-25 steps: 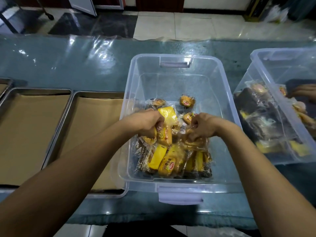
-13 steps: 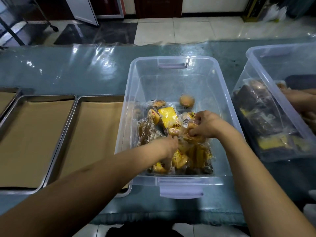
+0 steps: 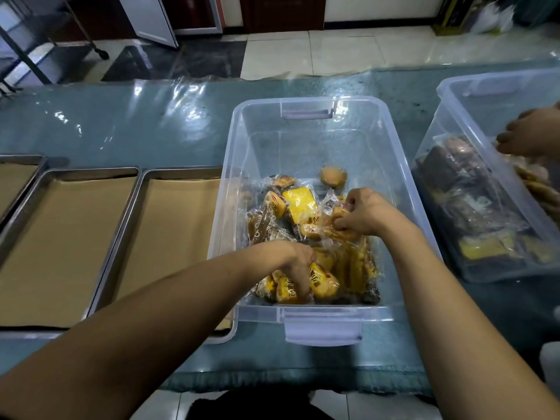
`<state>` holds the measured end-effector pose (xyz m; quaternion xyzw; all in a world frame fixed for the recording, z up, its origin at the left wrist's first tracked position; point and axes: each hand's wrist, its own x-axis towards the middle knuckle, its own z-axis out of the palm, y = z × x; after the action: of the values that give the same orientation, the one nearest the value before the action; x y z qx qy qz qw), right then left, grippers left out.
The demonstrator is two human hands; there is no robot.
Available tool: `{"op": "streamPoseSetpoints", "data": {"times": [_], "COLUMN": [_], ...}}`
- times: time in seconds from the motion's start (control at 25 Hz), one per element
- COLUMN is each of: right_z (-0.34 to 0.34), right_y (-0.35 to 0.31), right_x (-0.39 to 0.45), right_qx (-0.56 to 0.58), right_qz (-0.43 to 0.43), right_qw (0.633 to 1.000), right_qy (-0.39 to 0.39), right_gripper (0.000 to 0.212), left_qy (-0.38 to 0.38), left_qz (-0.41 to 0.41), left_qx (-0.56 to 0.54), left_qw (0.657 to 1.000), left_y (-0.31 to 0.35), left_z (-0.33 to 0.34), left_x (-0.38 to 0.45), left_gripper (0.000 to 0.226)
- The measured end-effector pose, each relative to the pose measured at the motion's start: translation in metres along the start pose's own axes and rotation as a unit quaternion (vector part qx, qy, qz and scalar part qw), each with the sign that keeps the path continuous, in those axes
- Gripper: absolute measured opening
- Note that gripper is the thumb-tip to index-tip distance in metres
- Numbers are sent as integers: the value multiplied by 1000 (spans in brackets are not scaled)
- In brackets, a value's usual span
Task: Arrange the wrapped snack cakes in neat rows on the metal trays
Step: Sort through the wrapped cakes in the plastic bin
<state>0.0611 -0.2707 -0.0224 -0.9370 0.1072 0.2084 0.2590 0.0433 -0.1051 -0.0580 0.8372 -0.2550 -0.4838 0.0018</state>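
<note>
On your far left a metal tray [image 3: 18, 177] shows only its corner, and beside it lie two paper-lined trays, the middle tray [image 3: 65, 247] and the near tray [image 3: 169, 237], which touches the clear bin [image 3: 306, 122]. The wrapped snack cakes [image 3: 300, 204] are heaped in the bin's near half. Your left hand [image 3: 298, 263] reaches down into the pile, fingers curled among the yellow packets at the near wall; whether they grip one you cannot tell. Your right hand [image 3: 363, 215] pinches a crinkled wrapped cake [image 3: 336, 221] with bent fingers. Further right stands a second bin [image 3: 454, 95], where another person's hand [image 3: 530, 134] reaches in.
</note>
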Motion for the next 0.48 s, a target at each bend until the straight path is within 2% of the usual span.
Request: {"op": "streamPoseSetpoints", "data": {"times": [0.08,0.16,0.32,0.48], "right_z": [1,1,1,-1], "right_y": [1,2,5,2], "right_x": [1,0,-1,-7], "right_qx": [-1,-5,13,25], "right_qz": [-4,-14,-37,-52], "right_qw": [1000,1000,997,995], "right_qy": [8,26,71,85], "right_gripper": [39,39,39,34], "left_qy": [12,54,175,233], "left_qz": [16,43,78,95], "left_qx": [0,-14,-69,-158], "left_qw": [1000,998,979,955], "left_y": [0,1,-5,-19], "left_z": [1,2,5,8], "left_x": [2,0,-12,-36], "left_gripper": [90,87,58,46]}}
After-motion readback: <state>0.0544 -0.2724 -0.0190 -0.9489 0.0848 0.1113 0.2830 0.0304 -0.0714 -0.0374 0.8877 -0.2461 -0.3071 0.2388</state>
